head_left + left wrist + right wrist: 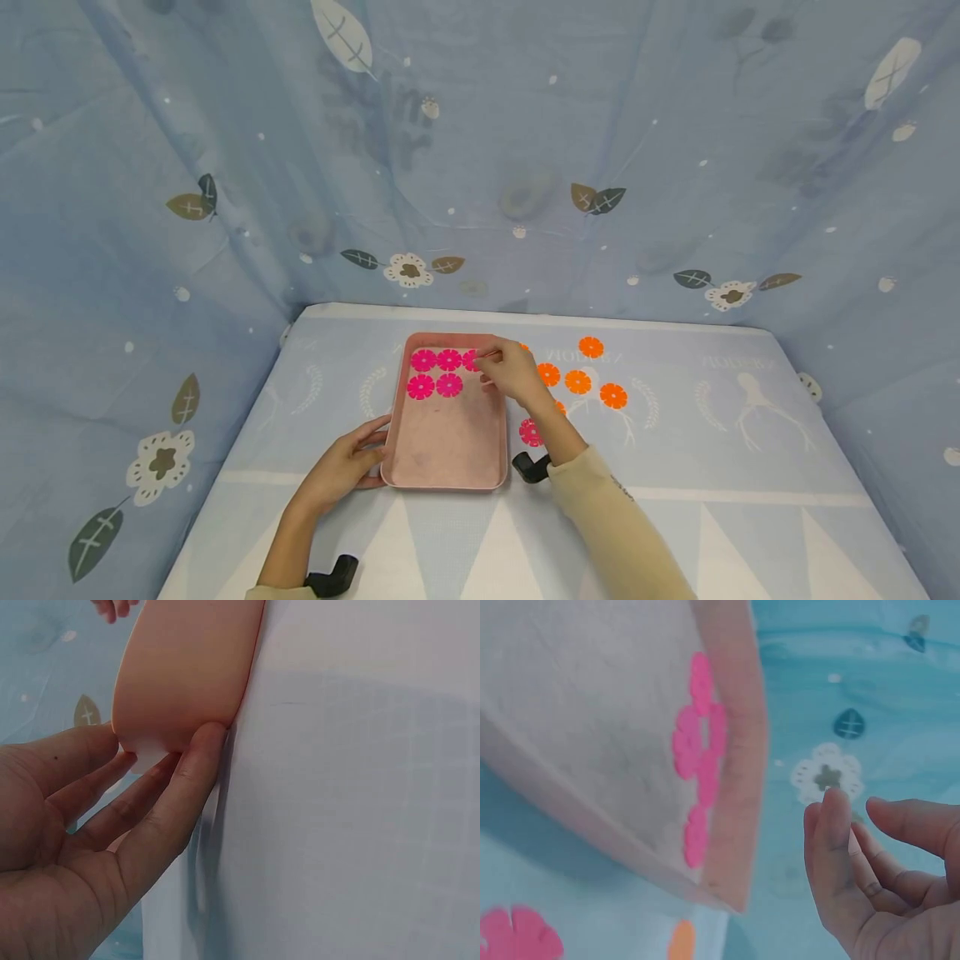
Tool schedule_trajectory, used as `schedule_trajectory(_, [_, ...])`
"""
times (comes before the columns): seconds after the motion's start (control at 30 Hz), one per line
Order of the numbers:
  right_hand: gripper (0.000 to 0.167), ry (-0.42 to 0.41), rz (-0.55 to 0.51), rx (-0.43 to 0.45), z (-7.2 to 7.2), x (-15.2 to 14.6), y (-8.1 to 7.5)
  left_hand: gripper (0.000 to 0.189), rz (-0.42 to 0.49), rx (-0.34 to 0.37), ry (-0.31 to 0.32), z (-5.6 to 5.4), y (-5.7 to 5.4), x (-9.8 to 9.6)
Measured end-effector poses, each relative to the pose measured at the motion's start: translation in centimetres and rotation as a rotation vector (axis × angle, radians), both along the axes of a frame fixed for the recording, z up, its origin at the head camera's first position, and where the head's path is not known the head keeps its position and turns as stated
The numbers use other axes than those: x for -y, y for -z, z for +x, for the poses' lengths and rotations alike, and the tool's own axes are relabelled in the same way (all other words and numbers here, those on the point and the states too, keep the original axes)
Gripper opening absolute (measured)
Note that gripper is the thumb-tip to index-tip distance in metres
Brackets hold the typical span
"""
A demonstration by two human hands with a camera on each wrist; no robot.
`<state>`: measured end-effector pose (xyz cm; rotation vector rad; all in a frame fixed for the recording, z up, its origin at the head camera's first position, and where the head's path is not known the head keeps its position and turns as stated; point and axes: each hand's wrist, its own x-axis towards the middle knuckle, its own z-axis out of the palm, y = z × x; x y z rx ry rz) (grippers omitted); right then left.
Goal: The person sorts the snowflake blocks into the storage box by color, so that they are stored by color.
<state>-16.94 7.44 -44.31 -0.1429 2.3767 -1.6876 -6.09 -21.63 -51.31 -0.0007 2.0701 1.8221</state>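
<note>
A shallow pink tray (450, 450) lies on the table with several flat, notched pink discs (449, 385) in two rows at its far end. The far row's right disc (470, 360) is partly behind my right hand (512, 372), which hovers over the tray's far right corner. In the right wrist view, thumb and forefinger stand apart with nothing between them. My left hand (339, 468) is at the tray's left side. The left wrist view shows its fingertips (204, 742) resting on the tray's outer wall (180, 682), fingers extended and spread.
Several notched orange discs (577, 382) lie on the cloth right of the tray, some partly behind my right arm. A deeper pink disc (530, 432) lies beside the tray's right edge. A patterned blue curtain (480, 167) hangs behind the table.
</note>
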Motion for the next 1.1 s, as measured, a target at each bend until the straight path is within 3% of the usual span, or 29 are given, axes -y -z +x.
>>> schedule_trajectory(0.17, [0.022, 0.01, -0.045, -0.033, 0.8, -1.7, -0.8, 0.056, -0.013, 0.0, -0.009, 0.0, -0.1, 0.0])
schedule_trajectory(0.43, [0.023, 0.027, -0.023, -0.047, 2.0, -4.3, -1.2, 0.056, -0.005, -0.002, -0.005, 0.1, -0.2, 0.0])
schedule_trajectory(1.1, [0.028, 0.049, -0.013, -0.015, 4.3, -9.3, 1.7, 0.056, 0.009, 0.005, 0.002, 0.1, -0.5, -0.2])
